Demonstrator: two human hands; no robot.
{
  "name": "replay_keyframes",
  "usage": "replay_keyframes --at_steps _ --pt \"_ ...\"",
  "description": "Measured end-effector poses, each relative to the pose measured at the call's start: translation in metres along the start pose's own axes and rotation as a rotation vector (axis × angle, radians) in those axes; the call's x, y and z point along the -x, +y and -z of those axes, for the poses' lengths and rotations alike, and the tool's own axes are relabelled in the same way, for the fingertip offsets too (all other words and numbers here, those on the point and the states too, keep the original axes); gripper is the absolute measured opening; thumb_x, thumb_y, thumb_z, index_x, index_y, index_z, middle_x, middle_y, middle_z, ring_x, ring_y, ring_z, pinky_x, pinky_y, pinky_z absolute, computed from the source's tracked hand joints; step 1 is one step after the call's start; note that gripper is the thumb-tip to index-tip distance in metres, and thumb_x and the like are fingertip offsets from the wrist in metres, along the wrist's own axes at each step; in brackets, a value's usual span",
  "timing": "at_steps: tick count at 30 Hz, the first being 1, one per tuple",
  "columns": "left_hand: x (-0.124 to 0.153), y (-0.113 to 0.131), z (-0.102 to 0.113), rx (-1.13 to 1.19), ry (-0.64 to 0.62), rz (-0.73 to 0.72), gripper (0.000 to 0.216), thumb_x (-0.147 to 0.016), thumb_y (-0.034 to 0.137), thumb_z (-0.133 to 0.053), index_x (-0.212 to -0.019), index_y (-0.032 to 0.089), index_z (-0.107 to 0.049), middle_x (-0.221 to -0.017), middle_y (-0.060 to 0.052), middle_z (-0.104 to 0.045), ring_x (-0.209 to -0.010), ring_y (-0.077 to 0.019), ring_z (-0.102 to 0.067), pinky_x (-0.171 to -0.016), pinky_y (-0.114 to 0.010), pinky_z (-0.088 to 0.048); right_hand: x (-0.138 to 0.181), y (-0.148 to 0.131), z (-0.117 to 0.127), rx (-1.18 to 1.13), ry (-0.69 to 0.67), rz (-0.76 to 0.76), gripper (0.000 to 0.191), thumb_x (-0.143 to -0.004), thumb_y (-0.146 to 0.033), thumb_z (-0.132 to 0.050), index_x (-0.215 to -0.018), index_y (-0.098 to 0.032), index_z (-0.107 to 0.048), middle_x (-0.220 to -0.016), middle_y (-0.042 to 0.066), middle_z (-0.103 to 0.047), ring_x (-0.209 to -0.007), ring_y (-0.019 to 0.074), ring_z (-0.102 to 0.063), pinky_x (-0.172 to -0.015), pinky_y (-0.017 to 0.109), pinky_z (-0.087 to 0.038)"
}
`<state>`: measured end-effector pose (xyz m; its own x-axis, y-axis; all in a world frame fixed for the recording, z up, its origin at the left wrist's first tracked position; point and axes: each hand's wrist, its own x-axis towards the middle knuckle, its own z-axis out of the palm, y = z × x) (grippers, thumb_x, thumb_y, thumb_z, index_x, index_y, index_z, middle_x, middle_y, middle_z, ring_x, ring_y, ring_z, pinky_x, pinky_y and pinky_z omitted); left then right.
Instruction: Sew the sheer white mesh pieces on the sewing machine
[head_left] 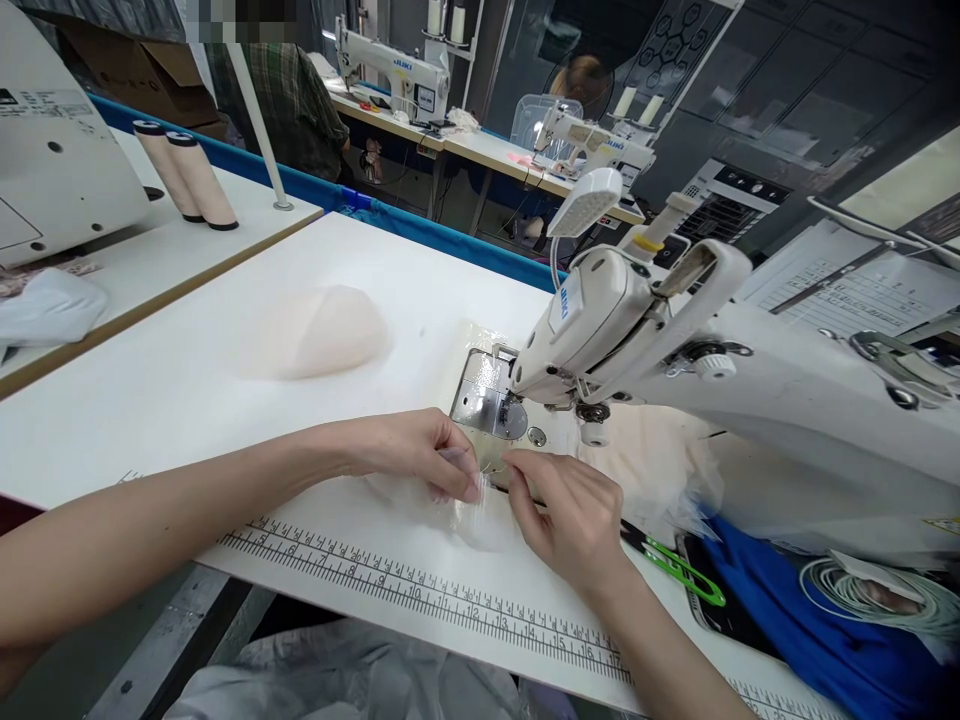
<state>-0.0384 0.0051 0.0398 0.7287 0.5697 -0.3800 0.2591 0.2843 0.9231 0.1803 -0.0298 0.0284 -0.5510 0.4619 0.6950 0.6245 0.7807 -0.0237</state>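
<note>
across the white table we go, and the machine leans in from the right, its plate bright beneath the head. just this side of that plate, the work looks like a handling step: the sheer piece is up between the hands, apparently being straightened or sorted at its edge. left hand: thumb and fingers pinching the piece, firmly by the look of it. right hand: fingers bent, tips close to the piece's upper edge, but whether they grip anything i cannot tell. the next move, i judge, calls for a steady left pinch and a light right touch, since stuff this thin could crease or slip. and the piece itself? pale, nearly see-through, slightly shiny, loose below the fingers, its lower edge blurred into the white.
</note>
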Motion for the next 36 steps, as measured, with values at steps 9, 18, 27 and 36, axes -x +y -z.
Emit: replay_keyframes --at_steps 9,18,27,36 --pt "0.002 0.001 0.0 -0.085 0.008 -0.024 0.014 -0.076 0.033 -0.072 -0.079 0.02 -0.073 -0.061 0.004 -0.056 -0.059 -0.0085 -0.048 -0.06 -0.022 -0.038 -0.001 -0.004 0.003 -0.574 -0.411 -0.429 0.015 -0.093 -0.032 -0.052 -0.087 -0.021 -0.06 -0.077 0.0 -0.066 -0.066 0.0126 -0.06 -0.059 0.023 -0.045" --pt "0.004 0.004 -0.002 -0.13 0.018 -0.022 0.015 -0.076 0.034 -0.072 -0.078 0.019 -0.073 -0.062 0.003 -0.058 -0.058 -0.0087 -0.049 -0.057 -0.022 -0.038 -0.002 0.0 0.003 -0.561 -0.254 -0.741 0.017 -0.093 -0.036 -0.05 -0.092 -0.022 -0.06 -0.082 0.001 -0.064 -0.054 0.0096 -0.051 -0.049 0.023 -0.04" --pt "0.004 0.003 -0.008 -0.279 0.152 -0.057 0.015 -0.076 0.032 -0.069 -0.08 0.018 -0.074 -0.057 0.003 -0.057 -0.051 -0.0084 -0.049 -0.048 -0.02 -0.037 -0.017 -0.01 0.003 -0.91 -0.571 -0.98 0.029 -0.073 -0.045 -0.074 -0.086 -0.019 -0.068 -0.065 0.0 -0.065 -0.051 0.0104 -0.051 -0.048 0.023 -0.043" --pt "0.07 0.009 0.028 -0.317 0.143 -0.023 0.012 -0.075 0.031 -0.073 -0.08 0.019 -0.073 -0.079 -0.003 -0.071 -0.074 -0.0149 -0.065 -0.066 -0.024 -0.05 -0.036 -0.015 0.001 -1.077 -0.518 -0.86 0.022 -0.078 -0.042 -0.071 -0.073 -0.021 -0.069 -0.06 0.0 -0.065 -0.041 0.0081 -0.047 -0.039 0.022 -0.038"
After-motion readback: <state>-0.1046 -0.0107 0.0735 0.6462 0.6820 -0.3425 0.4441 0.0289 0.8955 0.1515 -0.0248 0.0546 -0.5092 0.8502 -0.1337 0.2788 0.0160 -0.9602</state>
